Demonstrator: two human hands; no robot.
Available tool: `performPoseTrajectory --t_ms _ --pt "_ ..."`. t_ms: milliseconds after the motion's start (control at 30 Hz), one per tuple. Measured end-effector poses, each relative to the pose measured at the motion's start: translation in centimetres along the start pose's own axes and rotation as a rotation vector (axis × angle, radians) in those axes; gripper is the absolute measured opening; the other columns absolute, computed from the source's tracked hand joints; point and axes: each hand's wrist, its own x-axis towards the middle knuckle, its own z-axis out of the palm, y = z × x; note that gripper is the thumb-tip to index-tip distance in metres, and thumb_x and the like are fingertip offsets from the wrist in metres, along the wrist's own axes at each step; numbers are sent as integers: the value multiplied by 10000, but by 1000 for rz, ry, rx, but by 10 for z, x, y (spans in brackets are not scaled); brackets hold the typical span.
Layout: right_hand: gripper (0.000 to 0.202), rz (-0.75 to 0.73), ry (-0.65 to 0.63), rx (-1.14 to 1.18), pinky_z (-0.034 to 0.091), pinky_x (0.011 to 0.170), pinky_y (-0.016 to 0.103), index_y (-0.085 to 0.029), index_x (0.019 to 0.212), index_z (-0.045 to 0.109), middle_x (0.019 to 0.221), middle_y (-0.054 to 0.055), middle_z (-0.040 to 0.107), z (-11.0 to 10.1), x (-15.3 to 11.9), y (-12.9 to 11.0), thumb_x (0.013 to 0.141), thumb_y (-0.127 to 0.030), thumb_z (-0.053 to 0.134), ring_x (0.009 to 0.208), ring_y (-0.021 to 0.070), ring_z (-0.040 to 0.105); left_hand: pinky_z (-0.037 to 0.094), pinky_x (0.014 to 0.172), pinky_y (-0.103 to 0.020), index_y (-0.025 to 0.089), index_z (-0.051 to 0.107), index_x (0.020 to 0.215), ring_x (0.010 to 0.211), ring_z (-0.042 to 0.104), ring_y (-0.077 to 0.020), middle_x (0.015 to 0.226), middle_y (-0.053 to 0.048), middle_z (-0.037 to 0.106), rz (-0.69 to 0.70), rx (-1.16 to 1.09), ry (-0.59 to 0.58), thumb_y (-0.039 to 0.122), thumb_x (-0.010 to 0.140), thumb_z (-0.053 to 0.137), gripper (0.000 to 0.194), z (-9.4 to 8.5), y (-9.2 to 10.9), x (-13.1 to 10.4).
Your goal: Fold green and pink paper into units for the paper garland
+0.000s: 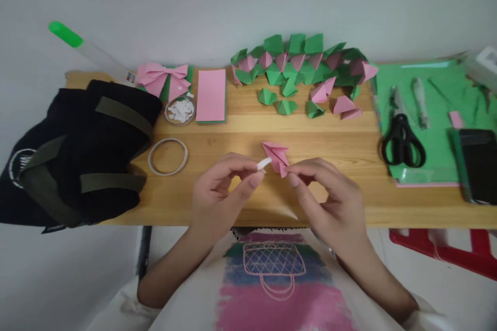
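My left hand (227, 194) pinches a short white strip (264, 163) between thumb and index finger. The strip looks like a bit of tape, though its kind is not certain. Just right of it, a folded pink paper piece (276, 157) is above the wooden table, its lower corner held by the fingertips of my right hand (328, 191). White strip and pink fold lie very close together; whether they touch is unclear. Beyond my hands are several green folded pieces (287, 107) and pink folded pieces (347, 107), many of them grouped in a curved row.
At left sit a black bag (77, 150), a thin tape roll (167, 156), a dish of white scraps (180, 110), a pink paper bow (163, 80) and a pink paper stack (210, 95). Rightward, black-handled scissors (402, 139) lie on a green sheet (438, 145), beside a phone (478, 165).
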Motion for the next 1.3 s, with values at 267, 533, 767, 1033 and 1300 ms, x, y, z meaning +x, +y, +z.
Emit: performPoseTrajectory --t_ms 267,533,767,1033,1300 --pt "63 361 -56 630 508 612 263 -255 843 739 732 -20 696 13 13 -22 843 -253 676 624 104 587 488 928 -407 373 649 1242 1219 512 -273 1287 -61 599 -36 -266 -156 461 899 600 357 1 -5 -3" --pt "80 405 -67 673 476 596 248 -246 777 756 653 -37 676 9 25 -26 815 -252 686 578 81 575 427 1002 -485 334 511 1391 1231 471 -294 1381 -103 486 322 319 -233 407 932 531 465 -8 -1 -2" --pt "90 494 -55 685 449 534 246 -250 709 762 625 -39 694 4 28 -26 712 -328 805 516 71 553 461 964 -516 208 534 1287 1188 512 -305 1319 -170 492 573 783 -205 374 942 473 388 -12 1 7" --pt "72 495 -23 684 457 536 245 -259 666 756 573 -39 677 4 29 -18 692 -294 814 518 81 537 478 937 -540 272 550 1286 1131 560 -332 1311 -141 531 600 960 -173 403 924 513 387 -14 0 7" --pt "66 481 -15 707 419 474 215 -238 649 736 571 -32 660 5 29 -11 704 -228 772 525 77 541 509 888 -490 282 572 1279 1110 575 -284 1234 -128 569 653 1065 -135 406 960 464 359 -13 0 7"
